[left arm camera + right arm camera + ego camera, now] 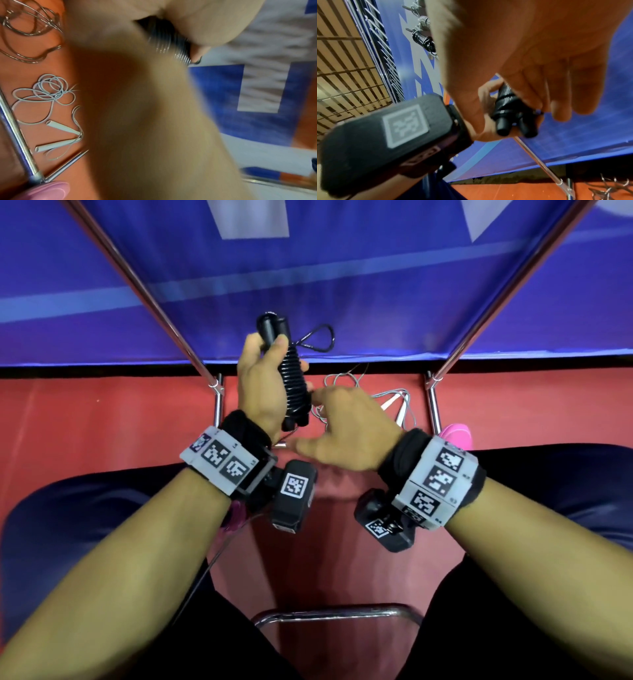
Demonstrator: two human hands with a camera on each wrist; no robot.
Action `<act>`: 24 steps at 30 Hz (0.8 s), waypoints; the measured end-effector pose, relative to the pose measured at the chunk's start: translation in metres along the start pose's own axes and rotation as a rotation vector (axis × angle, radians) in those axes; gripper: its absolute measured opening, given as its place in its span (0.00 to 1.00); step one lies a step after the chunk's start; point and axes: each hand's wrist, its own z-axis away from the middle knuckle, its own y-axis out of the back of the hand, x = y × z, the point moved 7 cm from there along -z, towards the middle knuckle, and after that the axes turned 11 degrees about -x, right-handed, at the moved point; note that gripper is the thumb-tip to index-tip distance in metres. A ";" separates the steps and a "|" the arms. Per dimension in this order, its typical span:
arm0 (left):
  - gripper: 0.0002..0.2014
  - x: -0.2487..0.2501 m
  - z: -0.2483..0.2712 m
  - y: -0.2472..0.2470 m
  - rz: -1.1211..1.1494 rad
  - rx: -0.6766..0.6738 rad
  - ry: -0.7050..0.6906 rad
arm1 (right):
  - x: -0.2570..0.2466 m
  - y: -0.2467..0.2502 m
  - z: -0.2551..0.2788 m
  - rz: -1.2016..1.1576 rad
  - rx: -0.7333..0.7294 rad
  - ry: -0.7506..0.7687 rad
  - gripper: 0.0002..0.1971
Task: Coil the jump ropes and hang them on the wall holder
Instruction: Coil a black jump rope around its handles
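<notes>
Our left hand (260,385) is wrapped around the black rope (294,378), which is already wound tight about its two handles. The bundle stands nearly upright in that grip. Its long axis runs from just above the left wrist up and away from us, with the top leaning slightly toward the left hand's side. Both handle butts stick out below the palm, and a small loop (317,337) of free rope pokes out near the top, on the side facing the right hand.

Our right hand (349,429) hangs loose and holds nothing, just beside the bundle's lower end, with its forefinger reaching toward the coils. We cannot tell whether it touches them.

The holder (419,27) shows only in the right wrist view. It sits high on the blue wall (573,142), above and beyond both hands, and already carries one hung rope (423,40). We judge that the left hand, as the one carrying the bundle, should lift it, leading with the loop at the top.

A grey rope (49,94) lies uncoiled on the floor (102,422) beyond the right hand.
</notes>
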 end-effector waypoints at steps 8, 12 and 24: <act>0.06 -0.012 0.013 -0.017 -0.067 -0.244 0.103 | 0.052 0.054 0.008 -0.228 0.419 -0.075 0.23; 0.09 -0.012 0.020 -0.027 -0.059 -0.386 0.145 | 0.053 0.026 0.000 -0.096 0.071 0.004 0.23; 0.14 -0.012 0.013 -0.029 -0.749 -0.401 -0.054 | 0.041 0.042 0.010 0.177 0.223 0.079 0.22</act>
